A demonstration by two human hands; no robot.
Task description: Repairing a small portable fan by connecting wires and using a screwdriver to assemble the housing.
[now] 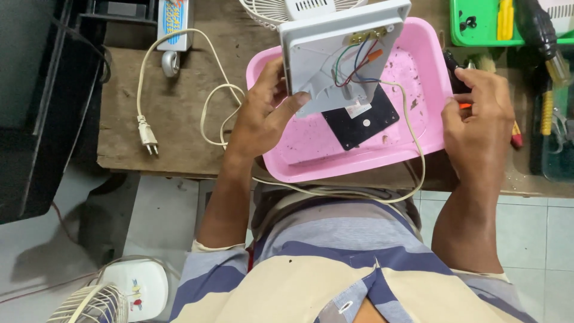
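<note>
**Q:** Hands first, nearest the viewer — what does each one hold?

**A:** Left hand [263,110] is clamped on the lower left corner of the white plastic base [341,51], thumb laid across its inner face, tilting it above the pink tray [359,158]. Right hand [478,116] is closed round a small tool with an orange tip [463,106], at the tray's right rim.

**Q:** How is the base judged to handle?

**A:** Probably light and stiff, a thin moulded shell with smooth, slightly slippery walls. The coloured wires [356,66] and their terminals look fragile, so the rim and corners seem the safe hold. A cream power cord [179,90] trails from it and would tug if caught.

**Q:** And labels or packages, moving outward?

**A:** A small white label [357,110] sits on the base's lower edge, above a black square plate [359,125] lying in the tray. Farther left, a white oblong package with blue and red print [174,24]; far right, a green bin [478,24] of tools.
</note>
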